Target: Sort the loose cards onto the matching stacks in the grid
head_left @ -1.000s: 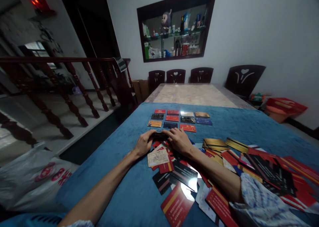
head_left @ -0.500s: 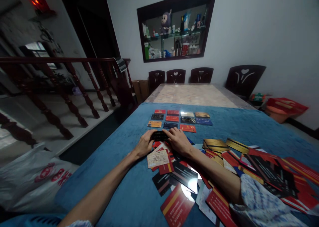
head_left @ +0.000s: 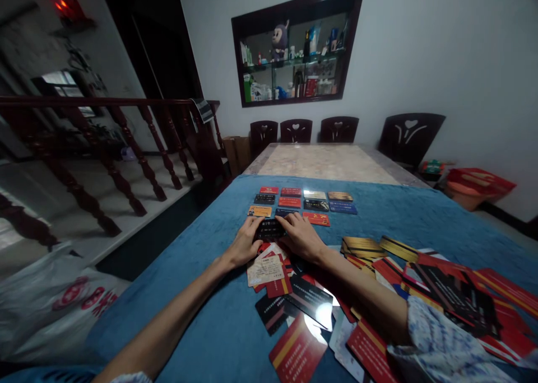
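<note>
A black card (head_left: 270, 228) with pale lettering is held between my two hands, its face tilted up toward me. My left hand (head_left: 246, 242) is closed on its left edge, and my right hand (head_left: 301, 236) grips the right edge. Just beyond, small cards lie in rows, among them an orange card (head_left: 259, 211), a red card (head_left: 316, 219) and a dark blue card (head_left: 287, 212) partly hidden by my fingers. Below my hands spreads a loose pile with a cream card (head_left: 265, 270), a black card (head_left: 311, 302) and a red card (head_left: 298, 349).
A blue cloth (head_left: 202, 248) covers the near part of the table. To my right lies a heap of overlapping cards (head_left: 454, 290). Chairs (head_left: 339, 130) stand at the far end. A white plastic bag (head_left: 54, 304) and a wooden railing (head_left: 126, 100) are on the left.
The black card has tipped so that more of its lettering faces me. Both hands stay in nearly the same place. The view has shifted slightly.
</note>
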The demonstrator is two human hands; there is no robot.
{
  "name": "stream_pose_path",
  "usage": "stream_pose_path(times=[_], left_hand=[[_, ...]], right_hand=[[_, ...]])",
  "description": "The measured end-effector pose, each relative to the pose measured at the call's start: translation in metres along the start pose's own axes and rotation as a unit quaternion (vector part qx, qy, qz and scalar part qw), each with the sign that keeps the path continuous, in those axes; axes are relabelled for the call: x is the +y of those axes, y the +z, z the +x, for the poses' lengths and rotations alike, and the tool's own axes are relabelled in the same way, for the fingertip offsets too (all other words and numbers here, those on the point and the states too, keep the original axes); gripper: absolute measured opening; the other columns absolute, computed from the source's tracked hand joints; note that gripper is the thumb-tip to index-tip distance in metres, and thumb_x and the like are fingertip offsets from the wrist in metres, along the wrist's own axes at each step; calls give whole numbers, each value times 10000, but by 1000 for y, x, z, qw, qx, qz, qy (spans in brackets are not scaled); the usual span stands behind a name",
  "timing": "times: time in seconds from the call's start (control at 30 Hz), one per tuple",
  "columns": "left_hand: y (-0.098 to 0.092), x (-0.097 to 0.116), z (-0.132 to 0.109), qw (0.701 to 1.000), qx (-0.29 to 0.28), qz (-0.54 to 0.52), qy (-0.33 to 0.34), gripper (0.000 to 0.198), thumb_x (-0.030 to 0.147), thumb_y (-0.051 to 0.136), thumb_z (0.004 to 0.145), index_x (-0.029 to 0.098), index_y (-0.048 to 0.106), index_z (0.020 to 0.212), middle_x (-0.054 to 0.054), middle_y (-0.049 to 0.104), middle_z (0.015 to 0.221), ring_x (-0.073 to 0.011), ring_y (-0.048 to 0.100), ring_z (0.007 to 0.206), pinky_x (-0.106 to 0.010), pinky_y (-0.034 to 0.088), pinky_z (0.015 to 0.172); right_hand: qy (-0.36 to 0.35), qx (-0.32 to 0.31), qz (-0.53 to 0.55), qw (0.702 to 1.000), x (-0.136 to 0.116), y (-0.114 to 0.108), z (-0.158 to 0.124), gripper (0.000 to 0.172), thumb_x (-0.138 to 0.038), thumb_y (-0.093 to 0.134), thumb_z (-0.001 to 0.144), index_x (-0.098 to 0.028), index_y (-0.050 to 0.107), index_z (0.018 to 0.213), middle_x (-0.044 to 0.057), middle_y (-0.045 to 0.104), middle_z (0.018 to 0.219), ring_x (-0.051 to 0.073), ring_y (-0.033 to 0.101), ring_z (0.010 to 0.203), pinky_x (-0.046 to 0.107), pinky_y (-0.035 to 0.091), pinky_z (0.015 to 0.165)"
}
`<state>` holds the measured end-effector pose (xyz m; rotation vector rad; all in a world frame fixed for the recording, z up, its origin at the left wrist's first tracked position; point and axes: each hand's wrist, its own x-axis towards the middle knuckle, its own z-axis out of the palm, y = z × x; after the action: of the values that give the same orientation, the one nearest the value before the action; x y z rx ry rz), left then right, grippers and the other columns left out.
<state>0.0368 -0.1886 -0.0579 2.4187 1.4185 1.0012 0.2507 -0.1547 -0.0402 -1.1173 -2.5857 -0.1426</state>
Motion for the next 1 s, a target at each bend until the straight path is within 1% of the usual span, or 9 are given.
stream_pose_path(times=[0.13, 0.27, 0.47, 0.57, 0.7, 0.87, 1.0], left_hand=[[-4, 0, 3, 1000, -14, 13, 3, 643, -13, 548, 729, 193, 462, 1332, -109, 476, 1298, -253, 504, 1220, -445, 444, 1095], [-9, -4, 7, 999, -36, 21, 17, 580, -17, 534, 744, 178, 476, 1287, -107, 499, 1244, -240, 523, 1177, -435, 455, 1080], [-17, -9, 19, 997, -51, 36, 36, 538, -21, 522, 747, 171, 480, 1248, -116, 527, 1216, -245, 535, 1140, -462, 453, 1067], [-18, -13, 25, 997, -46, 45, 49, 557, -26, 533, 727, 184, 493, 1241, -111, 528, 1216, -254, 519, 1162, -474, 447, 1072], [-18, -23, 35, 996, -49, 54, 44, 608, -29, 545, 714, 174, 472, 1283, -122, 494, 1259, -255, 496, 1196, -469, 435, 1085], [-22, -40, 54, 995, -69, 67, 30, 569, -9, 548, 718, 154, 493, 1260, -132, 489, 1243, -251, 508, 1167, -460, 435, 1071], [-26, -53, 71, 991, -86, 95, 28, 542, 6, 563, 718, 157, 514, 1236, -125, 509, 1220, -253, 508, 1144, -450, 443, 1048]], right_hand=[[7, -32, -5, 999, -2, -7, 3, 585, -269, 601, 881, -135, 448, 1429, 167, 582, 1264, 301, 474, 1148, 400, 406, 895], [3, -55, -8, 998, -1, -11, 8, 588, -261, 604, 873, -107, 446, 1417, 172, 579, 1259, 302, 471, 1157, 410, 402, 911], [-6, -51, -12, 999, 6, -13, 18, 493, -286, 603, 866, -142, 525, 1331, 164, 582, 1220, 297, 475, 1120, 405, 416, 878], [-11, -49, -21, 999, 10, -16, 26, 493, -337, 620, 863, -158, 538, 1315, 168, 566, 1230, 303, 468, 1126, 408, 420, 868], [-15, -62, -34, 997, 16, -19, 38, 510, -384, 639, 857, -152, 547, 1302, 170, 547, 1246, 316, 457, 1152, 418, 428, 871], [-13, -67, -32, 997, 24, -18, 57, 466, -406, 648, 852, -154, 580, 1239, 170, 545, 1232, 303, 462, 1143, 401, 452, 851], [-3, -81, -36, 996, 33, -16, 75, 469, -409, 639, 859, -161, 579, 1253, 173, 552, 1230, 314, 465, 1158, 412, 464, 848]])
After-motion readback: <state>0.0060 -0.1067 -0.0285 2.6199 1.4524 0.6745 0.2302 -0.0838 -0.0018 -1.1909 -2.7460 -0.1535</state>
